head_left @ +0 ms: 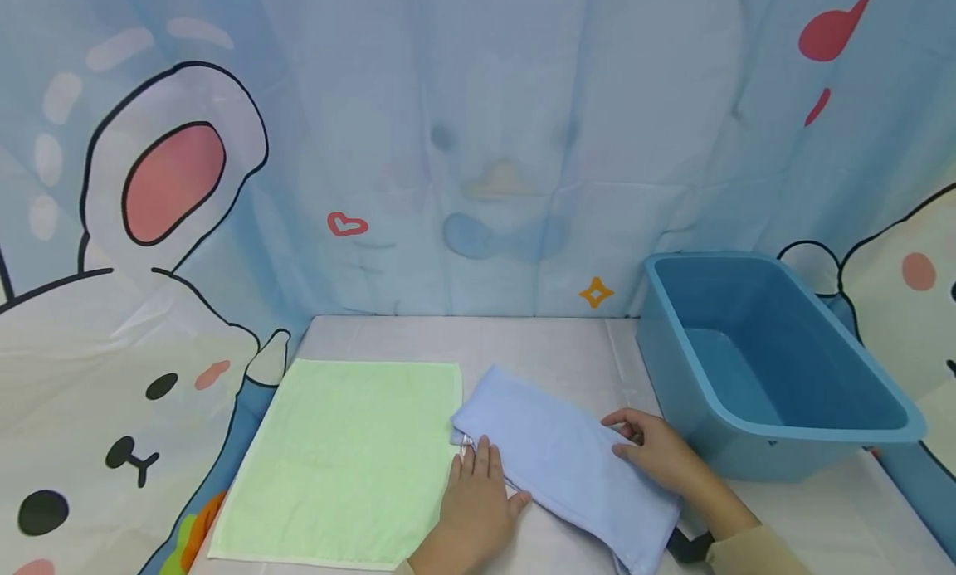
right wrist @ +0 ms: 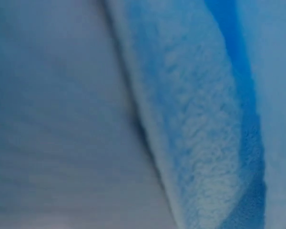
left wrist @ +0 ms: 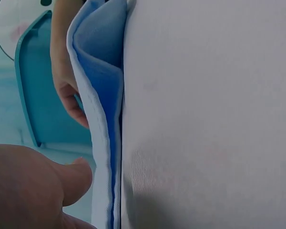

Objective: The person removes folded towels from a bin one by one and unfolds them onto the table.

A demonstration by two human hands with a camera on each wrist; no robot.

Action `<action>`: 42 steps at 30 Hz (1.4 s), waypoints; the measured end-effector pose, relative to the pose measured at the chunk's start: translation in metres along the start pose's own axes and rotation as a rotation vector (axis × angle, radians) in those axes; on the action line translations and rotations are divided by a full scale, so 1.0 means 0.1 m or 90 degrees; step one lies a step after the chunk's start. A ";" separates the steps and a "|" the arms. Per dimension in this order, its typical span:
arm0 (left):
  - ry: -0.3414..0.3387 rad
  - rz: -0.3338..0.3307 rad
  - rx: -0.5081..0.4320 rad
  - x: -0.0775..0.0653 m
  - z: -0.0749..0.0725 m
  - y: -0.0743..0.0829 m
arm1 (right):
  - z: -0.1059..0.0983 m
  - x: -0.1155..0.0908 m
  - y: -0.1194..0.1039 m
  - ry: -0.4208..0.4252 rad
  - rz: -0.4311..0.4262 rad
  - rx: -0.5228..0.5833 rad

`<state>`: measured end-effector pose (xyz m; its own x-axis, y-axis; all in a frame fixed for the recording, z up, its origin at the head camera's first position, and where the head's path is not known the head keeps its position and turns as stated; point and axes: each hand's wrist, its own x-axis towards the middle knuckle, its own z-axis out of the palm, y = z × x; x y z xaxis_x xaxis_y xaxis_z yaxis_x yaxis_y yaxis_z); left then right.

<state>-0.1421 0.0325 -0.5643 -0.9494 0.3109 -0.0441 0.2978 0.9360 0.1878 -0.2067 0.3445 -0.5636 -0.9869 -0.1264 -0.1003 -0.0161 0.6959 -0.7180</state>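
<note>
A folded light-blue towel (head_left: 556, 455) lies slantwise on the table, with a small tag (head_left: 465, 442) at its left corner. My left hand (head_left: 478, 500) is laid flat beside that corner, fingers straight, fingertips right at the tag and thumb pointing toward the towel's lower edge. Over the towel's right edge is my right hand (head_left: 660, 455), its fingers loosely bent and the thumb apart from the index finger. The left wrist view shows the towel's layered folds (left wrist: 105, 95) from the side. Close up in the right wrist view is the towel's fuzzy edge (right wrist: 195, 119).
A light-green towel (head_left: 343, 459) is spread flat on the white table (head_left: 545, 338) at left. A blue plastic tub (head_left: 717, 409) stands at the right, close to my right forearm. Behind the table hangs a cartoon-printed curtain (head_left: 336, 127).
</note>
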 end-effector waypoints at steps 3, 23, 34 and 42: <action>0.011 0.010 0.010 0.07 0.00 -0.06 | 0.01 -0.04 -0.01 0.001 0.009 0.009; 0.017 0.030 0.010 0.44 -0.05 -0.25 | 0.06 -0.26 -0.06 -0.012 0.046 0.045; -0.011 0.058 0.004 0.62 -0.10 -0.36 | 0.12 -0.36 -0.14 -0.047 0.051 0.063; -0.030 0.078 -0.019 0.76 -0.12 -0.44 | 0.23 -0.44 -0.21 -0.066 0.062 0.076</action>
<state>-0.2285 0.0127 -0.5645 -0.9003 0.4304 -0.0650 0.4072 0.8855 0.2236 -0.1589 0.3193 -0.5595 -0.9611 -0.1384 -0.2392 0.1040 0.6205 -0.7772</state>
